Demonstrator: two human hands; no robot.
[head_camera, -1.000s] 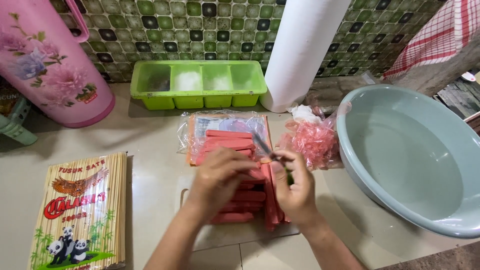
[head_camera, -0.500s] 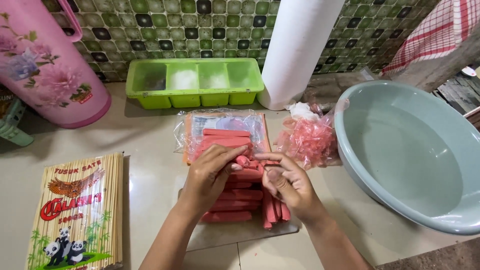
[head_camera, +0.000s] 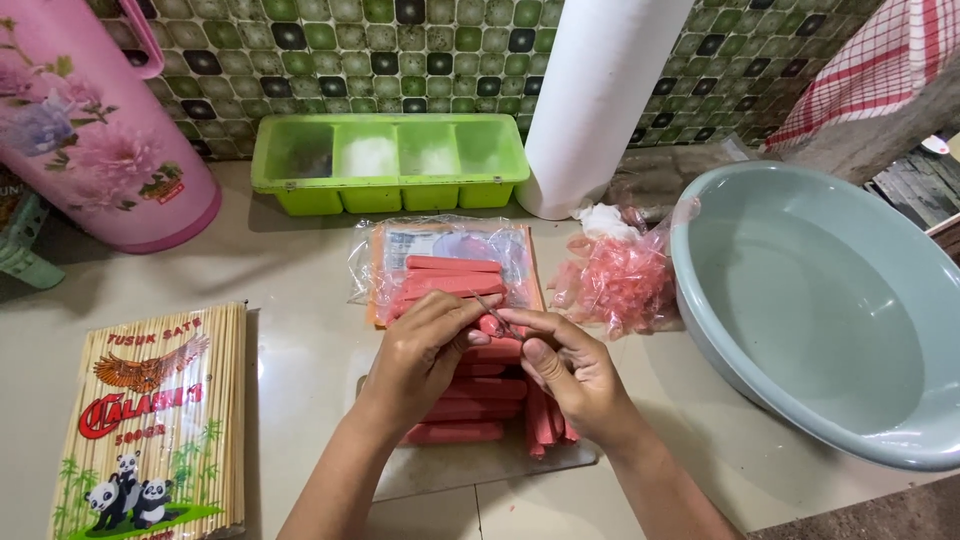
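Both hands pinch one pink sausage (head_camera: 490, 325) over the pile of sausages (head_camera: 470, 395).
The left hand (head_camera: 425, 355) and right hand (head_camera: 570, 370) close fingertips on it (a thin blade between them, I think). Open packet (head_camera: 445, 262) behind, grey basin (head_camera: 830, 300) well right, skewer pack (head_camera: 155, 420) left; bare counter (head_camera: 300, 330) between.

A flat yellow skewer packet (head_camera: 155, 420) lies at the left; an open clear sausage wrapper (head_camera: 450, 255) lies behind the hands.
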